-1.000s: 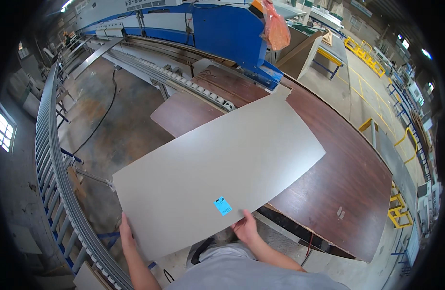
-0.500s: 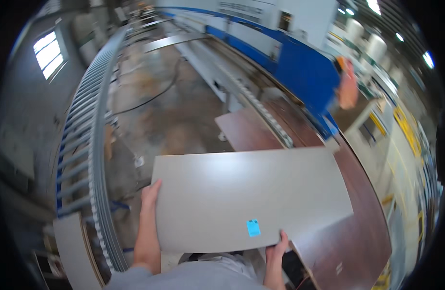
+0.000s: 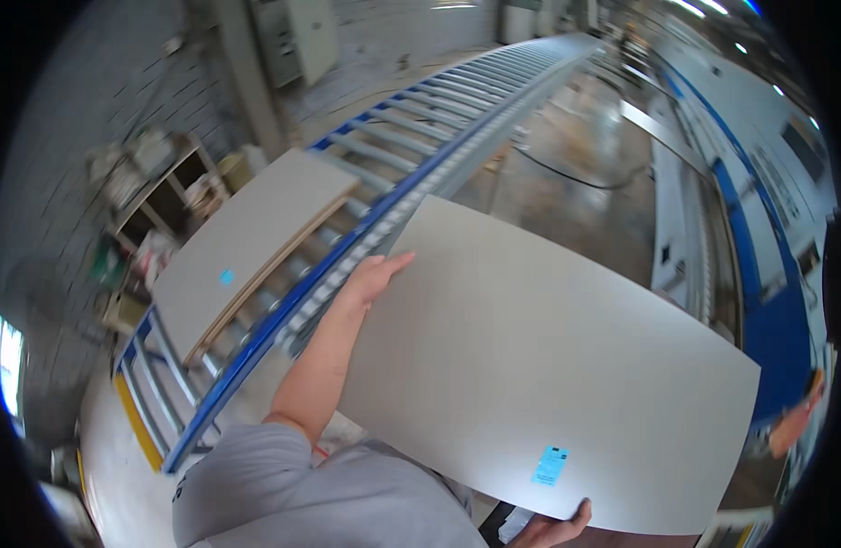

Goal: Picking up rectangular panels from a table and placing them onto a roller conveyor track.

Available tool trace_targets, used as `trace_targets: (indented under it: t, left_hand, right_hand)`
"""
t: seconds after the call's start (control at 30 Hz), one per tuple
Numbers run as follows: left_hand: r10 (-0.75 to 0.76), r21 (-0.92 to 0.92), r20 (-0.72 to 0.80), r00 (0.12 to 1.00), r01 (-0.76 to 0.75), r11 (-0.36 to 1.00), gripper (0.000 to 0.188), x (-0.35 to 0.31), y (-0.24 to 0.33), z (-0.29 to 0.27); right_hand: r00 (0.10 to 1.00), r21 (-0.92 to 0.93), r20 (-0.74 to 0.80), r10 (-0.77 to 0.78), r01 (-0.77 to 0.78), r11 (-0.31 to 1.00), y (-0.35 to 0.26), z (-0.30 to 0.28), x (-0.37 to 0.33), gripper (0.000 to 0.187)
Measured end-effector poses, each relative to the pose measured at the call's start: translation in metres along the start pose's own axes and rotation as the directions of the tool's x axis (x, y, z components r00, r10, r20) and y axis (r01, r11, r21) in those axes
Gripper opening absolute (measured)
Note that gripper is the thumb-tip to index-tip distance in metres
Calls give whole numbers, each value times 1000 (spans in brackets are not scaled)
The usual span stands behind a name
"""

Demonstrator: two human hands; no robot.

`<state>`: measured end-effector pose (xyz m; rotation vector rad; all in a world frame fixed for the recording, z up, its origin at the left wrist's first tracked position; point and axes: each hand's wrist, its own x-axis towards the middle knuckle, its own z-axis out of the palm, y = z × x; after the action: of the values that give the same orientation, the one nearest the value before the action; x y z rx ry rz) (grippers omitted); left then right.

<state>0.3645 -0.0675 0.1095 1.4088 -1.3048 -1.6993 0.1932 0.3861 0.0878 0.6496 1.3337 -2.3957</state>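
A large light-grey panel (image 3: 548,347) with a small blue label (image 3: 549,466) is held up in front of my body. My left hand (image 3: 377,277) grips its left edge, thumb on the top face and the other fingers hidden underneath. At the near edge, my right hand (image 3: 557,528) holds on with the thumb over the top; its other fingers are mostly out of sight. To the left, a similar grey panel (image 3: 256,242), also with a blue label, lies on a roller conveyor (image 3: 420,123). The held panel's far left corner is close to the conveyor's blue side rail.
Shelving (image 3: 169,196) with odds and ends stands behind the conveyor, by a brick wall. On the right runs a long blue and white machine (image 3: 758,183). A dark cable (image 3: 576,181) lies on the floor between. Another person's orange-gloved hand (image 3: 795,422) shows at the far right.
My view has swung left, bringing the conveyor and its stacked panel toward the middle. The held panel has turned with me, away from the brown table, and both hands keep their grip.
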Motion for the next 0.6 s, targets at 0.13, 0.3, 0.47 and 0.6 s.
trace_targets:
  t: [0.13, 0.3, 0.47, 0.6]
  left_hand:
    - [63, -133, -143, 988, -82, 988, 42, -81, -5, -105]
    - [22, -278, -434, 901, -157, 948, 52, -160, -54, -239]
    - [-69, -285, -700, 710, -190, 939, 57, -222, -105, -354]
    - [-314, -426, -744, 589, -57, 903, 58, -236, -147, -442]
  right_hand:
    - [939, 8, 344, 1, -3, 1000, 11, 25, 1, 46]
    - [701, -148, 686, 197, -131, 980, 61, 82, -35, 45]
    - [520, -288, 777, 355, -207, 935, 142, 146, -101, 43]
    - [459, -413, 778, 429, -141, 900, 231, 191, -162, 40]
